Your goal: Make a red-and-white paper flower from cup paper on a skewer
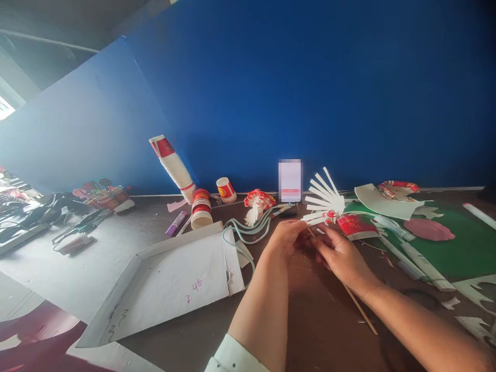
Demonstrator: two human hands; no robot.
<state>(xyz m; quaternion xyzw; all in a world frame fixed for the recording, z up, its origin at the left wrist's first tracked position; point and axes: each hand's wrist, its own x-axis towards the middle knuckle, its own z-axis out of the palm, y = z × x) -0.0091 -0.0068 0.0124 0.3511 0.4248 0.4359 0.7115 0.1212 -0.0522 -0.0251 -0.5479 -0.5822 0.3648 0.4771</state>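
Over on my left sits a white box (163, 284), with stacked cups (177, 171) behind it, then a red-and-white flower (259, 200). Next comes the left hand (289, 237), fingers closed on the upper end of the stick (361, 311); the right hand (343, 253) grips it too, its lower end poking out below. White strips (334, 202) fan just past the fingertips. Farther right lies a green mat (467, 256).

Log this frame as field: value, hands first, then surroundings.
Left hand: fingertips at the wooden stick, exact grip hidden
Right hand: fingers on the stick, whose lower end shows below the hand
Beyond hands: fanned white strips
Left side: white cardboard tray, leaning cup stack
Right side: green mat
Backdrop: blue panel
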